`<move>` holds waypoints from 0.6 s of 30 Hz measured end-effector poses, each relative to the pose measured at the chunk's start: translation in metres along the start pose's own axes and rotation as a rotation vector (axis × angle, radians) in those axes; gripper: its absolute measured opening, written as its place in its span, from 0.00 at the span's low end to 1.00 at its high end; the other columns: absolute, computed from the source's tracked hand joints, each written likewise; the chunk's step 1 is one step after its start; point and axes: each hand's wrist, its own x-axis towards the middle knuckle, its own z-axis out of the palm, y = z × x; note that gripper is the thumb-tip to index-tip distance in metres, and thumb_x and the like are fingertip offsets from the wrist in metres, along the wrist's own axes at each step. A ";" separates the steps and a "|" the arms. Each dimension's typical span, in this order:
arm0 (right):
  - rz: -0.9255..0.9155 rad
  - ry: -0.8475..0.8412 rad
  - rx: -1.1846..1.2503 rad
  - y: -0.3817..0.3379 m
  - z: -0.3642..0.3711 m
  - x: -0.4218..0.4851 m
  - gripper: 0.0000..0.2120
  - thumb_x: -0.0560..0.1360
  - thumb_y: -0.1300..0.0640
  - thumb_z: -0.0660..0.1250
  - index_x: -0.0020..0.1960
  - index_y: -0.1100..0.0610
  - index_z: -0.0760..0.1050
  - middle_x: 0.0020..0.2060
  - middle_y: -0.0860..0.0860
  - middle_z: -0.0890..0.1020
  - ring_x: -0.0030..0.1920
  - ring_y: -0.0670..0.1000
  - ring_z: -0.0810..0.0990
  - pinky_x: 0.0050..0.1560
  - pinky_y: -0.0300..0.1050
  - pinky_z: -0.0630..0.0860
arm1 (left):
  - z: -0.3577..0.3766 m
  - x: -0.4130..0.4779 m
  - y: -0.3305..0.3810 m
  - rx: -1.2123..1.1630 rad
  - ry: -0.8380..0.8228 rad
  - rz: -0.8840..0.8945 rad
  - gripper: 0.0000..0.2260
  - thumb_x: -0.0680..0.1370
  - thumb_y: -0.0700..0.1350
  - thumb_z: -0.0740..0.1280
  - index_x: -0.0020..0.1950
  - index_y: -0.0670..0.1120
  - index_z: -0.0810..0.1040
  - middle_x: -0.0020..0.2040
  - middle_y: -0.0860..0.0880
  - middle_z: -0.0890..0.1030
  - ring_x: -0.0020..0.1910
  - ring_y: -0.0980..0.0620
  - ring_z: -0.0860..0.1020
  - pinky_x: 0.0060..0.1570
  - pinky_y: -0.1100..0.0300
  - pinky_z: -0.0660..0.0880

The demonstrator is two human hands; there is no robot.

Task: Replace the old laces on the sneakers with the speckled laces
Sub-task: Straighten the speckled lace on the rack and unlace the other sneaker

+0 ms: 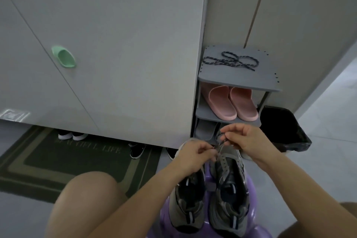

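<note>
Two grey and black sneakers stand side by side on a purple stool (pixel 257 228), the left sneaker (pixel 188 203) and the right sneaker (pixel 229 195), heels toward me. Over the right sneaker's toe end, my left hand (pixel 195 155) pinches a grey lace (pixel 220 141) and my right hand (pixel 249 139) pinches the same lace, which loops between them. Speckled dark blue laces (pixel 231 61) lie coiled on top of a grey shoe rack (pixel 239 81) behind the sneakers.
Pink slippers (pixel 233 102) sit on the rack's middle shelf. A black-lined bin (pixel 284 131) stands right of the rack. A white cabinet with a green handle (pixel 64 57) fills the left, with shoes (pixel 72 135) under it and a green doormat (pixel 58 158) in front. My knee (pixel 87 199) is at bottom left.
</note>
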 end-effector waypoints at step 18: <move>-0.490 -0.069 -1.100 0.061 0.026 0.014 0.23 0.61 0.46 0.74 0.54 0.51 0.79 0.49 0.49 0.83 0.48 0.54 0.83 0.48 0.52 0.77 | -0.013 0.000 -0.024 0.558 0.138 -0.094 0.10 0.75 0.52 0.67 0.43 0.47 0.82 0.31 0.53 0.75 0.32 0.54 0.73 0.34 0.61 0.66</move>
